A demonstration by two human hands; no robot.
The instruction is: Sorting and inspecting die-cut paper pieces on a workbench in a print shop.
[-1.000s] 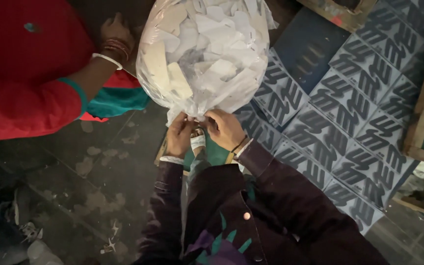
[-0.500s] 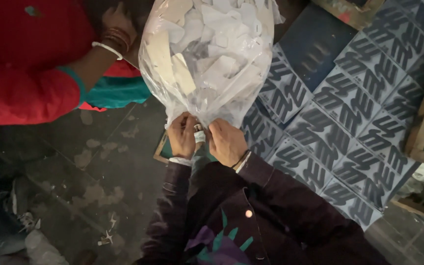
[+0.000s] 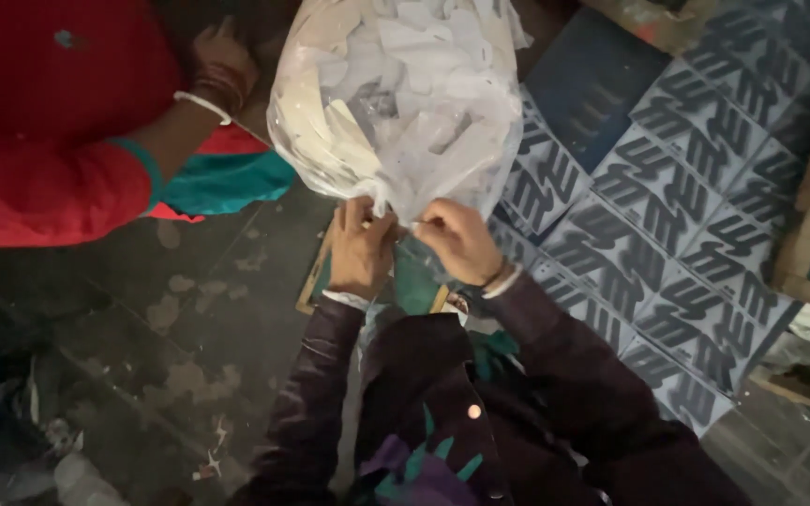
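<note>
A clear plastic bag (image 3: 400,103) stuffed with white paper scraps sits just ahead of me on the floor; my left hand (image 3: 360,251) and right hand (image 3: 457,239) both pinch its gathered lower edge, fingers closed on the plastic; blue printed sheets (image 3: 667,206) lie to the right; another person's red sleeve (image 3: 39,178) reaches in beside the bag at left.

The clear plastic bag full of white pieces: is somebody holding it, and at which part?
Yes. The left hand and right hand both pinch the clear plastic bag at its gathered near end, where the film bunches together.
</note>
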